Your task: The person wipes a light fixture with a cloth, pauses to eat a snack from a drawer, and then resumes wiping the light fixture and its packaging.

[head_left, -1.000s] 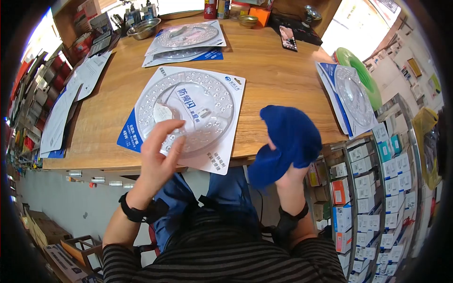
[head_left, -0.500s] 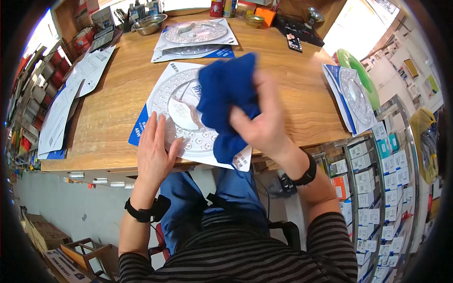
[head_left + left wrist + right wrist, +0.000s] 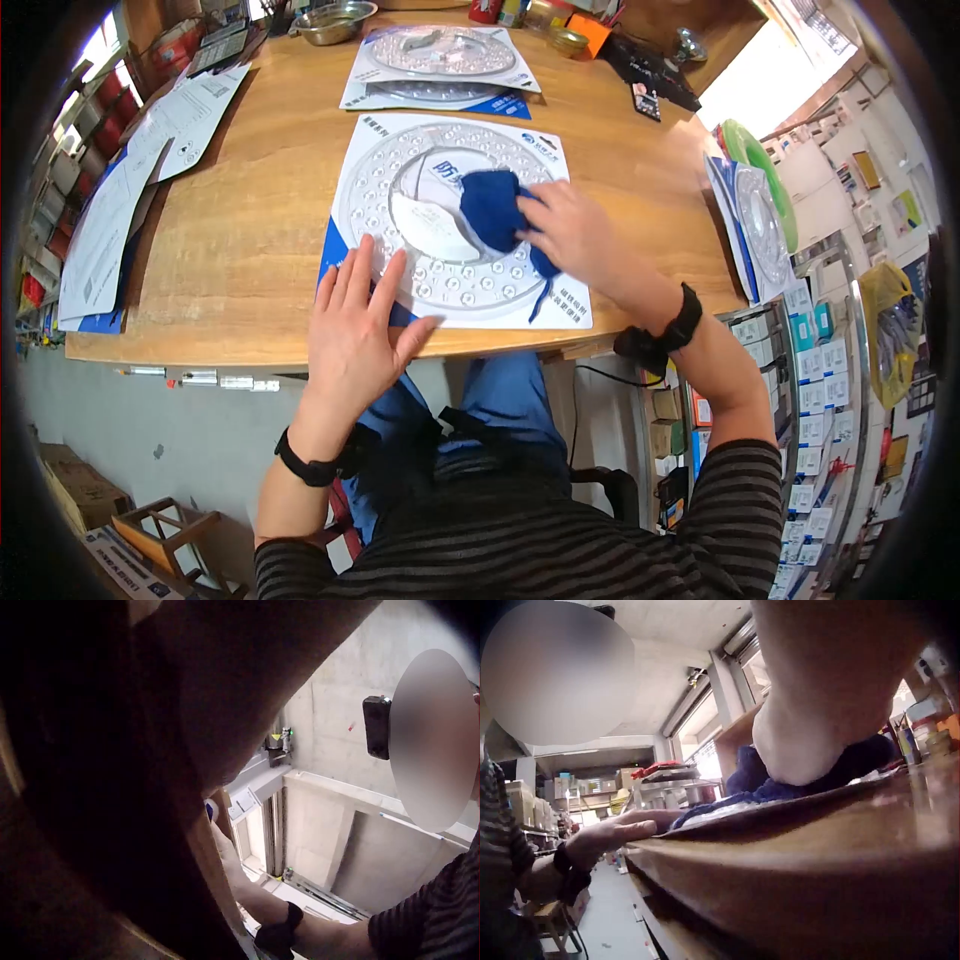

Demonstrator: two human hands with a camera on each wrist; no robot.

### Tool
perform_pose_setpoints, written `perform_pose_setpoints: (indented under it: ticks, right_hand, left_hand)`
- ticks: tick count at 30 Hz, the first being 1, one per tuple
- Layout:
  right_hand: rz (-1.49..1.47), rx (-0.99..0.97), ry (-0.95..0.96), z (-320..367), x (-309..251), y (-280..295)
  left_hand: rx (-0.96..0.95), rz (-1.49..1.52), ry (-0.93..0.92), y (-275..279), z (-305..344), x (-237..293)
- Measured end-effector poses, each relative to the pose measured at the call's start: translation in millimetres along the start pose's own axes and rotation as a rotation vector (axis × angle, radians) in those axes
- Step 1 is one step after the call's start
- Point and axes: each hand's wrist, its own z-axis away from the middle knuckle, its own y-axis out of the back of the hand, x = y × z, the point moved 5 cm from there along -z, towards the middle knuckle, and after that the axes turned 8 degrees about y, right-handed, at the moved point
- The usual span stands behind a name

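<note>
In the head view a flat LED light module in a clear blister pack [image 3: 465,285] lies on a white and blue card near the desk's front edge. My right hand [image 3: 580,235] grips a bunched blue cloth [image 3: 490,210], which lies over the middle of the pack. A tail of the cloth trails down toward the card's lower right. With fingers spread, my left hand [image 3: 355,335] rests at the pack's lower left edge. The right wrist view shows the cloth [image 3: 754,780] low under the right hand, across the pack.
More blister packs [image 3: 440,55] are stacked behind, and another pack [image 3: 755,225] leans at the desk's right edge by a green coil [image 3: 765,180]. Printed cards [image 3: 120,220] lie at the left. A metal bowl [image 3: 335,25] and a phone [image 3: 645,100] stand toward the back.
The right hand has brought the blue cloth from beyond the desk's right front onto the pack, then slid it toward the pack's middle. The left hand has come down to the pack's lower left edge.
</note>
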Motion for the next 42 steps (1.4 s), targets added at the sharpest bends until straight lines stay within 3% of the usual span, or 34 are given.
perform_pose_setpoints:
  ticks: [2, 4, 5, 9, 11, 13, 15, 17, 20, 22, 24, 26, 27, 32, 38, 42]
  right_hand:
    - [0.018, 0.001, 0.009, 7.3, -8.1, 5.7]
    - [-0.184, 0.027, -0.103, 15.0, -14.3, 6.8]
    - [-0.206, 0.089, -0.062, 14.8, -22.6, 10.9]
    - [-0.337, 0.003, -0.052, 4.7, -43.9, 29.5]
    - [-0.467, -0.131, 0.087, 4.0, -32.6, 41.4]
    - [-0.486, -0.112, -0.162, 12.1, 15.3, 54.4]
    - [-0.425, -0.122, -0.635, 22.9, 70.6, 80.8]
    - [-0.317, 0.142, -0.642, 54.8, 157.7, 77.4]
    - [-0.360, 0.180, -0.765, 73.2, 244.2, 88.1]
    - [-0.209, 0.276, -0.820, 84.4, 290.6, 85.4]
    - [-0.052, 0.256, -0.776, 81.3, 311.4, 77.4]
    - [0.216, -0.217, -1.049, 71.1, 315.1, 63.1]
    - [0.088, -0.185, -1.033, 94.4, 374.0, 23.0]
    - [0.174, -0.248, -1.078, 99.5, 434.9, -8.2]
    - [0.201, -0.349, -1.125, 106.7, 462.4, -26.1]
    - [0.211, -0.346, -1.168, 94.7, 466.9, -23.9]
  left_hand:
    - [-0.016, -0.007, 0.011, 0.9, 0.5, 1.6]
    - [-0.010, 0.010, 0.000, 0.4, 0.2, 2.8]
    - [-0.014, 0.004, 0.010, -0.2, -0.3, 2.5]
    - [-0.046, 0.013, 0.015, 0.8, -0.8, 3.6]
    - [-0.075, 0.030, 0.021, 2.5, -2.3, 3.3]
    - [-0.097, 0.030, 0.020, 4.8, -2.6, 3.5]
    - [-0.103, 0.020, 0.019, 2.5, -2.0, 1.7]
    - [-0.104, 0.010, 0.019, 2.3, -1.7, 2.6]
    - [-0.132, -0.007, 0.031, 2.1, -1.6, 4.0]
    - [-0.181, -0.006, 0.062, 2.7, -3.2, 4.8]
    - [-0.206, 0.000, 0.082, 2.4, -3.0, 4.2]
    - [-0.216, -0.023, 0.103, 0.2, -3.2, 2.1]
    - [-0.228, -0.020, 0.115, 0.2, -3.7, 2.1]
    - [-0.272, -0.046, 0.141, 2.1, -5.9, 2.0]
    - [-0.338, -0.058, 0.144, -9.0, 7.2, -12.4]
    - [-0.280, 0.003, 0.149, -0.3, -8.3, 0.5]
